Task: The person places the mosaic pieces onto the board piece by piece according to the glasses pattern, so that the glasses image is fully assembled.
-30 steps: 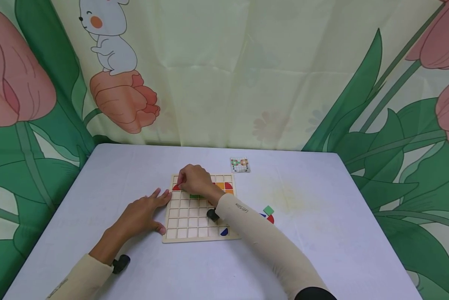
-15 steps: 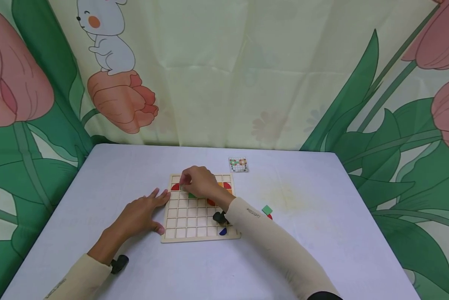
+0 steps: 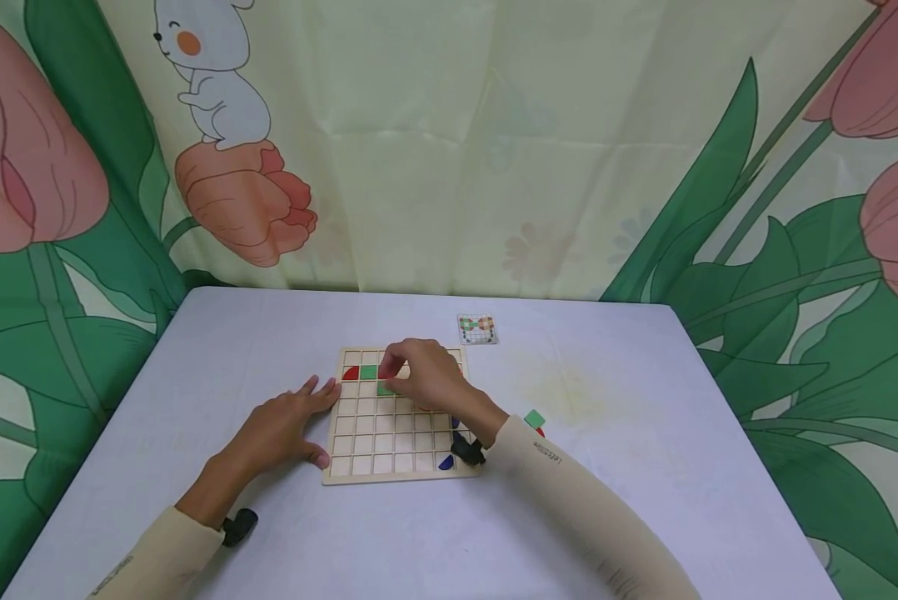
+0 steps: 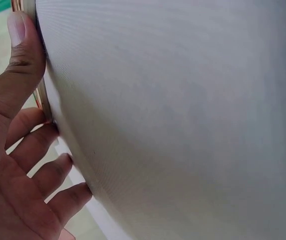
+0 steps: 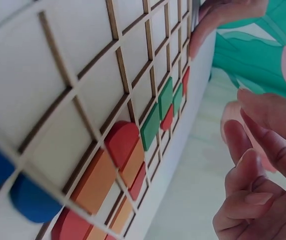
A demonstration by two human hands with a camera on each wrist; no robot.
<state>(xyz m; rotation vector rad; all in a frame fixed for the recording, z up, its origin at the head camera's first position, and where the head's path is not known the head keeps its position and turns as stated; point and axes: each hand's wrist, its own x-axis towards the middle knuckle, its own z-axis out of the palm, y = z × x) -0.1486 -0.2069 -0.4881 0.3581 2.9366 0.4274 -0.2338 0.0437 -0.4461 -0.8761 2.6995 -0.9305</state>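
A wooden grid board point(image 3: 374, 425) lies on the table. My left hand point(image 3: 287, 425) rests against its left edge, fingers stretched out and thumb apart. My right hand point(image 3: 437, 379) hovers over the upper part of the board. In the right wrist view its fingers point(image 5: 240, 175) are loosely bent and hold nothing. A red rounded tile point(image 3: 351, 373) and a green square tile point(image 3: 369, 372) sit in the upper left cells. Another green tile point(image 3: 384, 388) lies below the right fingertips. An orange tile point(image 5: 95, 182) and a blue tile point(image 5: 35, 200) are in cells nearer the right wrist.
A small pattern card point(image 3: 477, 329) lies behind the board. Right of it, a loose green tile point(image 3: 535, 419) and a red tile point(image 3: 541, 432) lie partly behind the right sleeve. A blue tile point(image 3: 446, 462) sits at the board's near right. A printed curtain point(image 3: 434, 167) hangs behind the table.
My right hand has moved rightward and slightly toward me from the upper left cells, uncovering the green tile beside the red one. The left hand stays at the board's edge.
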